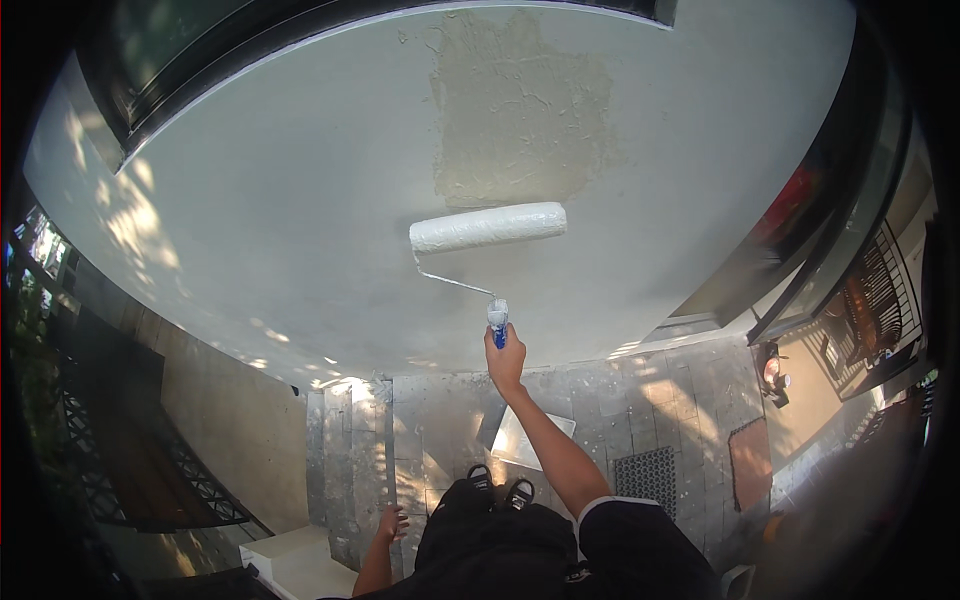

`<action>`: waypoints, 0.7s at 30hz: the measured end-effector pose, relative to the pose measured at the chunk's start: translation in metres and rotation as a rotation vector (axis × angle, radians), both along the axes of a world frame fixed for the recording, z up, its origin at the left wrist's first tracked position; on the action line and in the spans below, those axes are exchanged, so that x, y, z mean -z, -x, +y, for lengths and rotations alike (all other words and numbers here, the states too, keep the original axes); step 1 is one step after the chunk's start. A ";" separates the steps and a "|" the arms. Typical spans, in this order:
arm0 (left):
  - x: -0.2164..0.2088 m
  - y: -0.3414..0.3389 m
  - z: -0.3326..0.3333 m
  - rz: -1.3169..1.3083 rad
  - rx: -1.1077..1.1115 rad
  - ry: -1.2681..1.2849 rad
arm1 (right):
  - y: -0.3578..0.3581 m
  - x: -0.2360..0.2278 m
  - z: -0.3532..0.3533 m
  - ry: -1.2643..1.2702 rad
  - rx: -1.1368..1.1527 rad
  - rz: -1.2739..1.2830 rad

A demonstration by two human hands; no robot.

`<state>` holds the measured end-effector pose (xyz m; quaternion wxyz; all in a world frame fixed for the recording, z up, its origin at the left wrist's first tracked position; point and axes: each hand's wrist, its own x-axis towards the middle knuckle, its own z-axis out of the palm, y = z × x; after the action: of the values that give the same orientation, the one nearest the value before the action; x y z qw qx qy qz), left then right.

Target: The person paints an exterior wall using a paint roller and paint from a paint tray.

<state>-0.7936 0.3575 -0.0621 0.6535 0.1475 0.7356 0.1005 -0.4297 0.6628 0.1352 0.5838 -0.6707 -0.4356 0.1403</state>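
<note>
My right hand point(506, 360) is wrapped round the blue handle of a paint roller point(488, 228), with my arm stretched forward. Its long white sleeve looks wet and lies nearly level at the pale wall point(300, 200); I cannot tell whether it presses on it. Just above the roller, a rough beige patch point(525, 120) stands out from the smoother paint around it. My left hand point(392, 522) hangs low beside my leg, loosely open, with nothing seen in it.
A white tray or sheet point(533, 437) lies on the paved floor by my shoes. To the right are a dark mat point(645, 474) and a reddish mat point(750, 462). Steps point(345, 430) run at left, near a white box point(290, 562). Dark window framing point(225, 75) borders the wall above.
</note>
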 end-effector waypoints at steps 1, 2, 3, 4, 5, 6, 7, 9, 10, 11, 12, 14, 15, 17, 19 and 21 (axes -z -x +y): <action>-0.001 -0.002 -0.010 0.006 0.007 0.013 | 0.001 0.003 0.005 -0.029 -0.024 0.009; -0.001 -0.002 -0.015 0.015 0.008 0.010 | 0.002 0.006 0.010 -0.058 -0.046 0.017; -0.004 -0.002 -0.019 -0.004 -0.027 0.005 | 0.002 0.005 0.014 -0.059 -0.042 0.023; -0.007 -0.001 -0.022 -0.024 -0.058 0.001 | 0.002 0.003 0.020 -0.024 -0.048 0.028; -0.010 0.001 -0.024 -0.012 -0.074 0.026 | 0.002 0.002 0.025 0.012 -0.052 0.033; -0.013 0.005 -0.023 -0.009 -0.069 0.025 | 0.003 -0.003 0.030 0.010 -0.047 0.036; -0.015 0.009 -0.022 0.011 -0.063 0.041 | 0.004 -0.008 0.033 -0.007 -0.038 0.034; -0.020 0.018 -0.012 0.035 -0.040 0.062 | 0.005 -0.022 0.038 -0.020 -0.011 0.033; -0.020 0.024 -0.005 0.047 -0.015 0.071 | 0.007 -0.035 0.044 -0.015 -0.012 0.007; -0.020 0.030 0.003 0.059 0.011 0.080 | 0.009 -0.048 0.049 -0.009 -0.012 -0.021; -0.021 0.036 0.016 0.059 0.032 0.081 | 0.009 -0.063 0.054 -0.008 0.009 -0.022; -0.019 0.049 0.038 0.022 0.013 0.040 | 0.014 -0.090 0.063 -0.020 -0.027 -0.011; -0.019 0.053 0.053 0.019 0.032 0.039 | 0.015 -0.101 0.067 -0.021 -0.008 -0.015; -0.020 0.062 0.078 0.025 0.054 -0.035 | 0.021 -0.117 0.071 -0.057 -0.035 0.033; -0.021 0.073 0.099 0.032 0.094 -0.061 | 0.029 -0.125 0.068 -0.076 -0.025 0.049; -0.023 0.080 0.116 0.055 0.153 -0.084 | 0.034 -0.122 0.066 -0.102 -0.016 0.068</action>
<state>-0.8734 0.4735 -0.0389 0.6319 0.2334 0.7351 0.0771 -0.4637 0.7290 0.2568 0.6306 -0.6313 -0.4275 0.1451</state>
